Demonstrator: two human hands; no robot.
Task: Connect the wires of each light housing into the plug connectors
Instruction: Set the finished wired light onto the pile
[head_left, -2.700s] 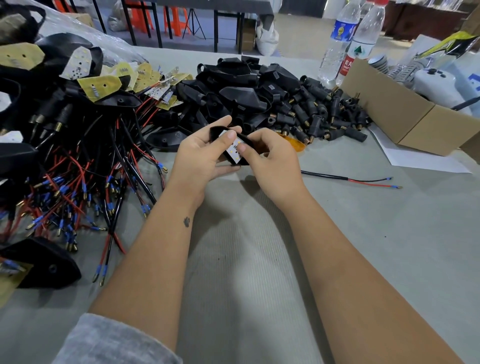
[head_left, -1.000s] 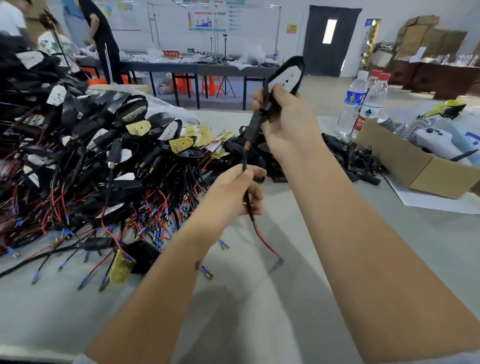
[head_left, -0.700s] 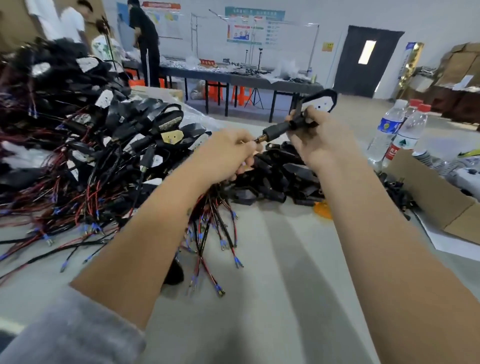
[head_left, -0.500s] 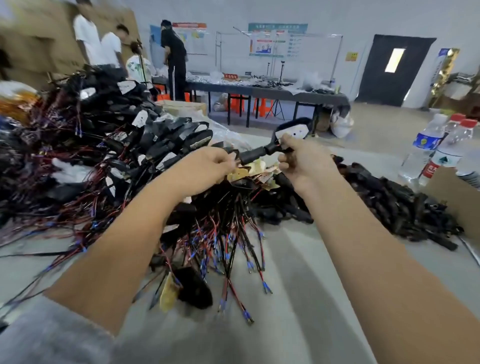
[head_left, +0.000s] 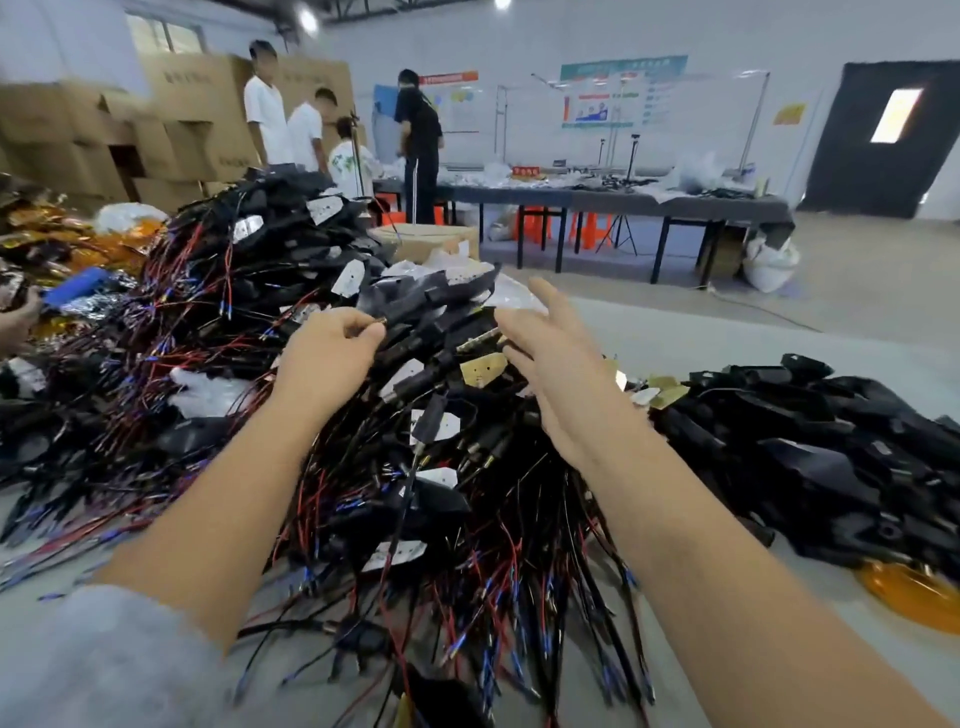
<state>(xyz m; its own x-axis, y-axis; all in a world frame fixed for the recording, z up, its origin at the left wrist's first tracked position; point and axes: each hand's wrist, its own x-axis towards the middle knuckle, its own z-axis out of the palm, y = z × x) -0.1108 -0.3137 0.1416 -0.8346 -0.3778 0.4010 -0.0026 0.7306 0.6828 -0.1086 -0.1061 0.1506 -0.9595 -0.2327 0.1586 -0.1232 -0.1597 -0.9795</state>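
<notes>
Left hand pinches a brass-tipped plug end atop the finished pile. Right hand hovers released, fingers spread, holding nothing. Unwired light housings lie at 3 o'clock of the right hand, the nearer hand; black, glossy, tangled, long axes mixed. Next pick likely falls there.

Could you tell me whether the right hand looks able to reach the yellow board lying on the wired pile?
Probably yes: the right hand is open, holds nothing, hovers just beside the yellow board, which lies uncovered on top.
</notes>
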